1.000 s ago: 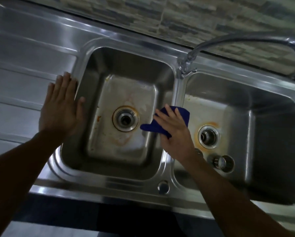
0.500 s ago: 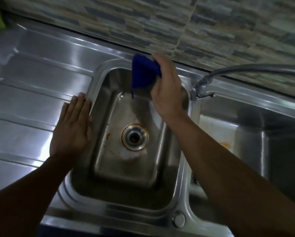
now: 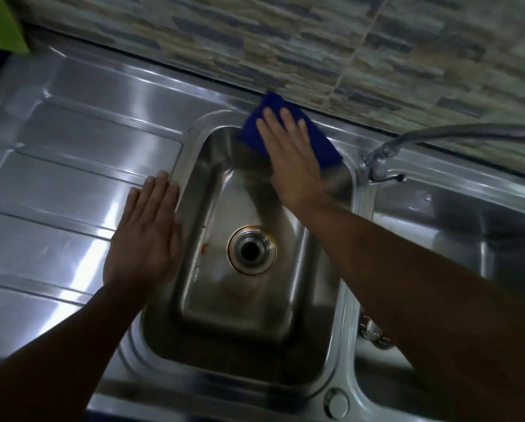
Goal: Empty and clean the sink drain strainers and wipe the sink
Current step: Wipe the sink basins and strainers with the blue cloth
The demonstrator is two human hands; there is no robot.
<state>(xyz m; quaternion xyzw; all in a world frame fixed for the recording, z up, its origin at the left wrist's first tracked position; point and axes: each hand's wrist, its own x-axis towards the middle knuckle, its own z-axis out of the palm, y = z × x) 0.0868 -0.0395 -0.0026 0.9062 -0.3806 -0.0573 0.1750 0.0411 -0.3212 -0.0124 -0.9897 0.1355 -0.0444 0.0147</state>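
Observation:
The steel double sink fills the view. My right hand (image 3: pixel 291 159) lies flat on a blue cloth (image 3: pixel 329 149), pressing it onto the back rim of the left basin (image 3: pixel 212 315). That basin's drain (image 3: pixel 252 249) stands open, with a rusty ring around it and an orange stain beside it. My left hand (image 3: pixel 145 233) rests flat, palm down and holding nothing, on the basin's left rim. In the right basin (image 3: pixel 443 217), a metal strainer (image 3: pixel 373 330) shows partly from under my right forearm.
The faucet (image 3: pixel 379 166) reaches in from the right over the divider between the basins. A ribbed steel drainboard (image 3: pixel 72 178) spreads to the left. A stone-tiled wall runs along the back, and a green object (image 3: pixel 2 22) stands at the top left corner.
My right hand has carried the blue cloth from the divider between the basins up to the left basin's back rim and flattened onto it. The view has shifted left; my left hand stays on the rim.

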